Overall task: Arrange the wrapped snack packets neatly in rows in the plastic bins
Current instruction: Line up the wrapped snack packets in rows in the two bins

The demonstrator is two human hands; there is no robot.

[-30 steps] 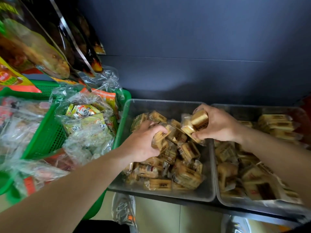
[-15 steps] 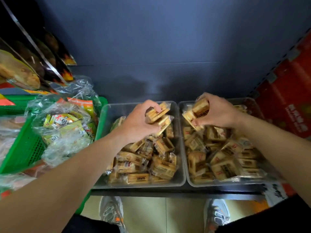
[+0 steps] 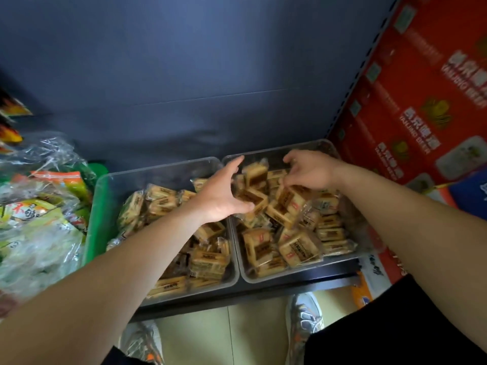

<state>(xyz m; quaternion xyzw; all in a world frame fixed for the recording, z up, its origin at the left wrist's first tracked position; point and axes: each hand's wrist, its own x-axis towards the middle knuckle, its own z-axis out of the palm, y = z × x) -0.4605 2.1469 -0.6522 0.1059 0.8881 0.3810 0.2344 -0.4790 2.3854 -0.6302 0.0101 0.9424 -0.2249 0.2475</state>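
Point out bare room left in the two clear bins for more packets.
Left bin: a bare strip between its back wall and the packets. Right bin: only a thin gap along its back wall. Middles and fronts of both are piled.

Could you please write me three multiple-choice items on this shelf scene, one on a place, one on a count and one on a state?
1. Where is the green basket?
A. left of the bins
B. right of the bins
C. inside a bin

2. How many clear bins hold packets?
A. one
B. two
C. three

3. How is the left hand held?
A. in a fist
B. fingers spread
C. out of view

Answers:
1 A: its green wall adjoins the left-hand bin.
2 B: two bins sit side by side.
3 B: the thumb and fingers fan out over the packets.
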